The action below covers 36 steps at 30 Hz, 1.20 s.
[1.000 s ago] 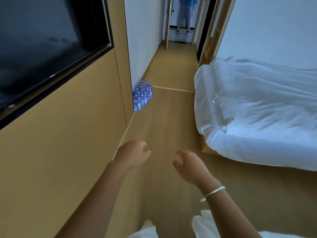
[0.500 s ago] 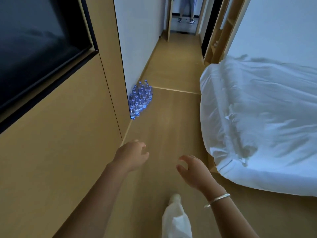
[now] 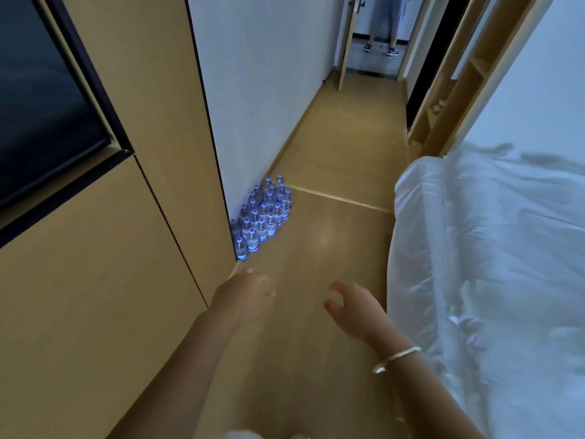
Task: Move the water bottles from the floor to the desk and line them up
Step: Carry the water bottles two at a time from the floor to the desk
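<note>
Blue-capped water bottles (image 3: pixel 262 217) on floor (image 3: pixel 316 248), labels unreadable, hands empty.

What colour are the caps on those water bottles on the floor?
Blue, seen in the head view on the water bottles beside the wall.

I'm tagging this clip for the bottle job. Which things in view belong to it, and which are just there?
Part of the job:
- water bottles, clustered upright on the floor against the white wall
- left hand, empty
- right hand, empty

Just there:
- bed with white bedding
- dark screen
- open shelving
- person standing in the doorway
</note>
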Motion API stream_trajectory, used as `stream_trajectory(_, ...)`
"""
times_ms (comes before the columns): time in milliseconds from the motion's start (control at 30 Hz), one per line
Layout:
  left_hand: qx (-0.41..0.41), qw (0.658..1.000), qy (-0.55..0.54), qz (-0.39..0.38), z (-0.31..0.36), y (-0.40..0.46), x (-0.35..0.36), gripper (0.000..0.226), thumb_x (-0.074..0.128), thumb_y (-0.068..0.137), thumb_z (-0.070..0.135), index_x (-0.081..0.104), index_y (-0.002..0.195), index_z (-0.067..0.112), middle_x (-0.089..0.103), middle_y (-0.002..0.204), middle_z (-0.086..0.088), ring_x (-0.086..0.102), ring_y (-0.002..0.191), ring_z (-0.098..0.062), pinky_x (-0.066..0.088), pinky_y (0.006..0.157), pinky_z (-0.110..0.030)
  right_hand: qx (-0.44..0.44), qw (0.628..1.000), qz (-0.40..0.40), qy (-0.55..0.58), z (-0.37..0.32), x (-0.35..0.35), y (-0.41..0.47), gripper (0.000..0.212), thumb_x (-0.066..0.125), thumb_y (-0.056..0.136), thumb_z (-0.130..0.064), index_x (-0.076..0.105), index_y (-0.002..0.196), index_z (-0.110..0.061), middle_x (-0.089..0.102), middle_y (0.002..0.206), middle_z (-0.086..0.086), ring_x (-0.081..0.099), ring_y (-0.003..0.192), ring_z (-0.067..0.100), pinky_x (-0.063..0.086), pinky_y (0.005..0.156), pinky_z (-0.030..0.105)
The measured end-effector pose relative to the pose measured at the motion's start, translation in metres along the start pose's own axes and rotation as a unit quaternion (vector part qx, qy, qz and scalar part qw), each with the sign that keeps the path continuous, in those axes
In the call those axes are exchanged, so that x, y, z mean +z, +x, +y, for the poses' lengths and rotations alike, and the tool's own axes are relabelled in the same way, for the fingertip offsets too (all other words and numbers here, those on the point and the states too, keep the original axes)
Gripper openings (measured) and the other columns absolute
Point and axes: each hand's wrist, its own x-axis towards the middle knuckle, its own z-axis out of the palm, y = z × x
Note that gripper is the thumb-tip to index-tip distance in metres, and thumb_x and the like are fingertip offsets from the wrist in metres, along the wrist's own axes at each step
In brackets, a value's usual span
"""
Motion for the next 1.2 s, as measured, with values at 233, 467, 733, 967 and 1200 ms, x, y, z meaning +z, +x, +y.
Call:
stream_trajectory(233, -0.055, 0.998, -0.022, -0.019, -0.008, 0.108, -0.018, 0.034, 0.048, 0.092, 0.037, 0.057, 0.115, 0.014, 0.052, 0.125, 0.0, 0.044, 0.125, -0.016, 0.044, 0.091, -0.029, -0.032, 0.998, -0.049, 0.001, 0.001, -0.025, 0.123, 0.038, 0.05, 0.093, -0.032, 0.052, 0.128, -0.017, 0.055, 0.129, 0.001, 0.054, 0.111, 0.02, 0.039, 0.09, 0.025)
stream_trajectory(467, -0.057, 0.997, -0.031, -0.049, -0.024, 0.258, -0.05, 0.039, 0.046, 0.09, 0.038, 0.052, 0.125, 0.02, 0.049, 0.129, 0.002, 0.05, 0.115, -0.019, 0.043, 0.089, -0.03, -0.038, 0.997, -0.066, -0.014, -0.008, -0.048, 0.269, 0.038, 0.049, 0.093, -0.032, 0.05, 0.129, -0.019, 0.051, 0.133, 0.001, 0.052, 0.116, 0.022, 0.04, 0.095, 0.028)
stream_trajectory(733, -0.073, 0.993, -0.039, -0.084, -0.052, 0.403, -0.091, 0.021, 0.047, 0.089, 0.033, 0.053, 0.089, 0.013, 0.048, 0.09, -0.002, 0.054, 0.086, -0.021, 0.038, 0.069, -0.028, -0.021, 0.994, -0.106, -0.022, -0.02, -0.073, 0.416, 0.039, 0.049, 0.093, -0.032, 0.048, 0.13, -0.019, 0.048, 0.135, 0.0, 0.049, 0.121, 0.02, 0.037, 0.099, 0.027)
stream_trajectory(967, -0.098, 0.988, -0.067, -0.098, -0.071, 0.477, -0.091, 0.017, 0.048, 0.087, 0.035, 0.05, 0.087, 0.018, 0.053, 0.096, -0.002, 0.056, 0.097, -0.023, 0.04, 0.071, -0.03, -0.024, 0.985, -0.167, -0.028, -0.013, -0.07, 0.506, 0.039, 0.049, 0.094, -0.031, 0.049, 0.13, -0.017, 0.049, 0.133, 0.001, 0.047, 0.121, 0.017, 0.031, 0.099, 0.022)
stream_trajectory(1200, -0.211, 0.96, -0.134, -0.124, -0.085, 0.567, -0.059, 0.037, 0.05, 0.09, 0.04, 0.052, 0.122, 0.021, 0.053, 0.127, -0.001, 0.051, 0.118, -0.02, 0.04, 0.091, -0.029, -0.067, 0.961, -0.264, -0.043, 0.003, -0.066, 0.613, 0.032, 0.041, 0.097, -0.02, 0.051, 0.124, -0.005, 0.05, 0.129, 0.013, 0.047, 0.119, 0.027, 0.037, 0.099, 0.031)
